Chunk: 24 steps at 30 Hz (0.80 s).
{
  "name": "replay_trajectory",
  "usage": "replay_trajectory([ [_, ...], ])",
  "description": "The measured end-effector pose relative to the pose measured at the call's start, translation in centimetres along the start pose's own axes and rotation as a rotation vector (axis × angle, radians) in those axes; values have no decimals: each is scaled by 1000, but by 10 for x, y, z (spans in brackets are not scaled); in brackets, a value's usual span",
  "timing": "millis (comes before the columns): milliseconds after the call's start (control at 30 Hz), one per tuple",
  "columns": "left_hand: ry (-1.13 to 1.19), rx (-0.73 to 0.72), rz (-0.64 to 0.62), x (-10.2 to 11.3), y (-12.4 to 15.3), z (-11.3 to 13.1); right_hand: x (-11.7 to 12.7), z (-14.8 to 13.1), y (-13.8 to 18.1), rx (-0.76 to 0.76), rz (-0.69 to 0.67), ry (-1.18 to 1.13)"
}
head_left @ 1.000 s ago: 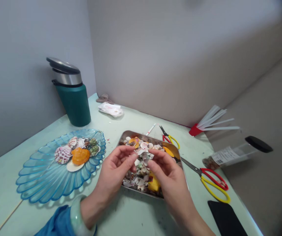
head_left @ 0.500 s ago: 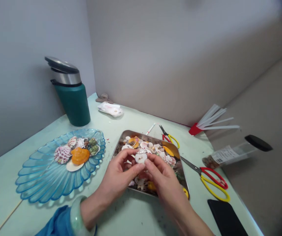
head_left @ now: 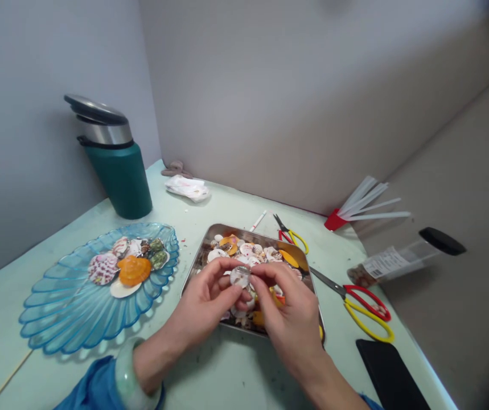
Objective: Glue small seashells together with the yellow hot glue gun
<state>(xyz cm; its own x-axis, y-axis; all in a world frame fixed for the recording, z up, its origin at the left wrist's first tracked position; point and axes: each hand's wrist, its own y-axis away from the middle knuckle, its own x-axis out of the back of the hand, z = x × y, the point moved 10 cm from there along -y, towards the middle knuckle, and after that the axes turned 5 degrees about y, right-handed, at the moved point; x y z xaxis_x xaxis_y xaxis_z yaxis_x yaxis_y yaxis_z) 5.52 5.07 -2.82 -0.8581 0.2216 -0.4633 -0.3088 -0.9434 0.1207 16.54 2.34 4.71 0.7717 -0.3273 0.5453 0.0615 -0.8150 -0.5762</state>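
Note:
Over the metal tray [head_left: 201, 246], my left hand [head_left: 210, 296] and my right hand [head_left: 289, 302] pinch a small whitish shell [head_left: 239, 277] between thumbs and fingertips. A thin silvery metal piece shows along its upper edge; I cannot make out its exact form. Below and behind the fingers, the tray is full of mixed shells [head_left: 265, 253], white, orange and speckled. To the left, a blue scalloped glass plate [head_left: 77, 319] bears a group of shells, among them an orange scallop [head_left: 134, 270] and a purple-speckled one [head_left: 102, 268].
A green bottle [head_left: 120, 179] stands at the back left, near a white tissue packet [head_left: 188, 188]. Large scissors [head_left: 346, 293], smaller scissors [head_left: 289, 233], a black phone [head_left: 391, 373], a clear jar [head_left: 393, 263] and glue sticks [head_left: 368, 202] in a red cup lie to the right.
The fingers have turned the whitish shell a little, and the right hand's fingers have shifted around its edge. The whole view has moved slightly.

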Motion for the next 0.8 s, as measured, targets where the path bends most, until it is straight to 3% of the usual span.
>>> replay_trajectory([
  [333, -66, -26, 85, 10, 1, 4, -3, -5, 3, 63, -11, 76],
  [800, -147, -120, 110, 12, 2, 9, -5, -15, 6, 152, 16, 161],
])
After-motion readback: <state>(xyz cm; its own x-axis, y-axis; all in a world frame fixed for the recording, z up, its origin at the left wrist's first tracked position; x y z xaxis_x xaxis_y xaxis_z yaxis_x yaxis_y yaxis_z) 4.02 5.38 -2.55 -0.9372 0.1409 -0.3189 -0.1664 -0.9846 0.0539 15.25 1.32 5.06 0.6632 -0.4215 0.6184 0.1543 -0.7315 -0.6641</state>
